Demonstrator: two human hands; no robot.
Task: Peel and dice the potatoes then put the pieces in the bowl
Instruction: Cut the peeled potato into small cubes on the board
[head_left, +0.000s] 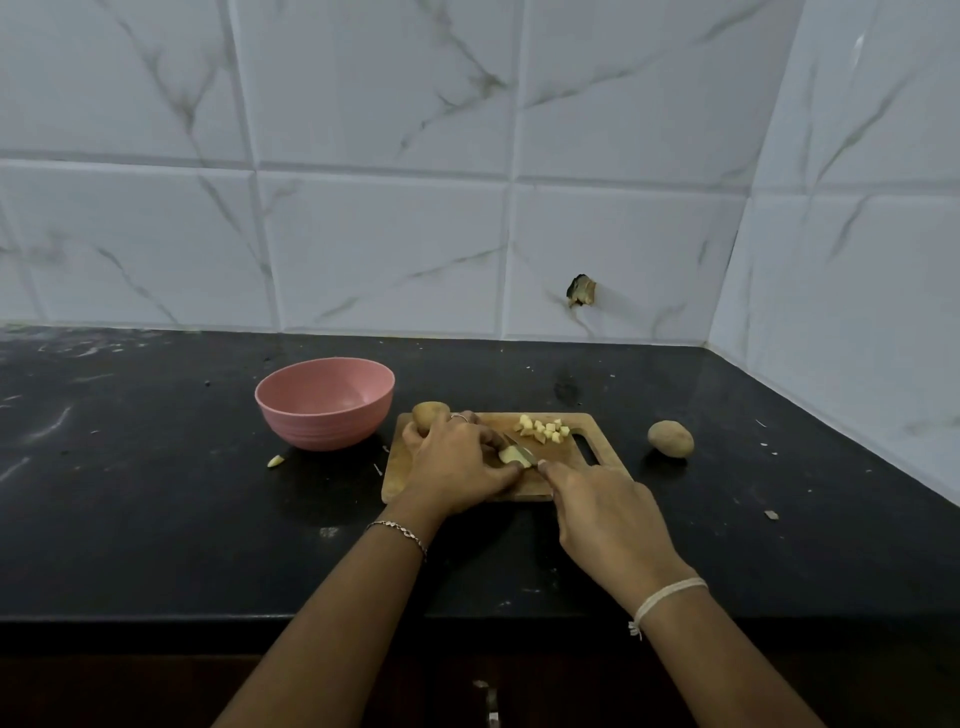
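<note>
I have the peeled potato piece (511, 456) pinched under the curled fingertips of my left hand (457, 462) on the cutting board (400, 457). Its long side runs, as far as I can tell, from those fingertips toward my right hand (608, 512), whose fingers are folded round the knife (522, 451), blade across the piece's free end. I judge the next cut turns on that: the blade sits just right of the left fingertips, the cubes (543, 430) lie beyond it, and the empty bowl (322, 426) stands beyond the left knuckles.
</note>
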